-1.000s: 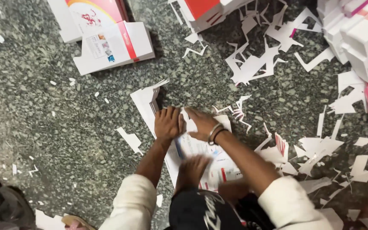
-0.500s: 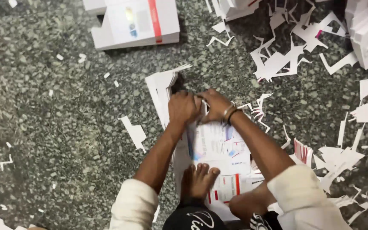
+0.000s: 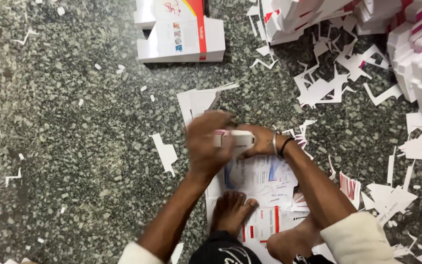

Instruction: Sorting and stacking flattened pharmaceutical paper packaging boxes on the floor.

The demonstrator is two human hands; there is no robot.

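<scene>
On the left the speckled stone floor (image 3: 74, 146) carries only small white scraps, and 1 bigger paper offcut (image 3: 165, 152) lies near the left hand (image 3: 206, 146). This hand is blurred; its fingers seem curled and pressed on the left end of a small folded cardboard flap (image 3: 235, 139), but I cannot tell the exact grip. The right hand (image 3: 257, 142), with bangles at the wrist, lies flat, fingers together, pressing the same flap from the right side. So both hands meet in the middle of the scene, on the far edge of a flat printed carton sheet (image 3: 257, 178) that lies on the floor. A bare foot (image 3: 230, 212) stands on the near part of the sheet and holds it down.

Far from the hands, 1 finished white and red box (image 3: 184, 41) stands, and at the far right more white boxes (image 3: 416, 58) are stacked, with many paper trimmings (image 3: 328, 83) spread between.

I think the fold can go crooked if the sheet slides under the foot, and a loose scrap under the sheet can spoil the crease. Too strong pressing may tear the thin flap.
</scene>
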